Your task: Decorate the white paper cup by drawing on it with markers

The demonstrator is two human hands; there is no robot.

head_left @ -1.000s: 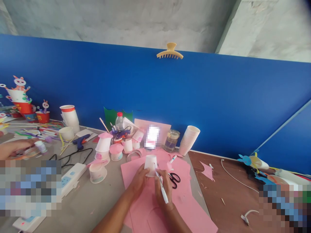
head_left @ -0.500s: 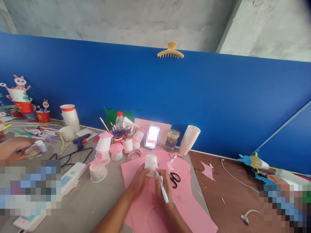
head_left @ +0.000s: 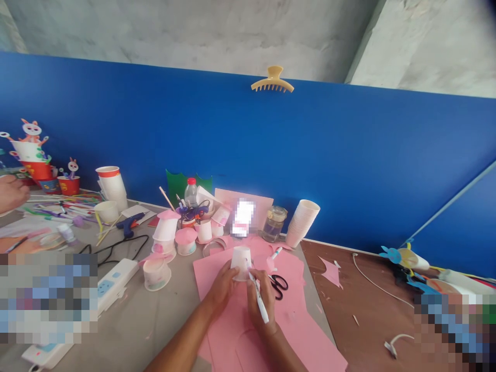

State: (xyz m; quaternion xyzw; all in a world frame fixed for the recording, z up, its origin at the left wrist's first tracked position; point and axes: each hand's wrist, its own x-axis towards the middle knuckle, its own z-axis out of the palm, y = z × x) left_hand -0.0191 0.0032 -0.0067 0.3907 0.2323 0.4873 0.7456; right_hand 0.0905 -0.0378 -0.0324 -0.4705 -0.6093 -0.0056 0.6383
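A white paper cup [head_left: 241, 262] is upside down above the pink paper sheets [head_left: 287, 323], its wide rim toward me. My left hand [head_left: 223, 284] grips it by the lower left side. In my right hand [head_left: 261, 294] is a white marker [head_left: 262, 310], its tip at the cup's right side, where a small dark mark shows. Black-handled scissors [head_left: 279, 287] lie on the pink paper just right of my right hand, their blades partly hidden. A small white-and-blue pen cap or marker [head_left: 276, 253] lies behind them.
Pink-topped cups [head_left: 166, 227] and a glue gun [head_left: 129, 223] stand or lie to the left, near a power strip [head_left: 110, 284]. Behind are a lit phone [head_left: 243, 219], a glass jar [head_left: 274, 225] and stacked cups [head_left: 303, 222]. Another person's hand [head_left: 13, 194] is at far left.
My hands, the cup and the marker hold nearly the same position. At far left, the other person's hand has moved up and back, away from the small white bottle.
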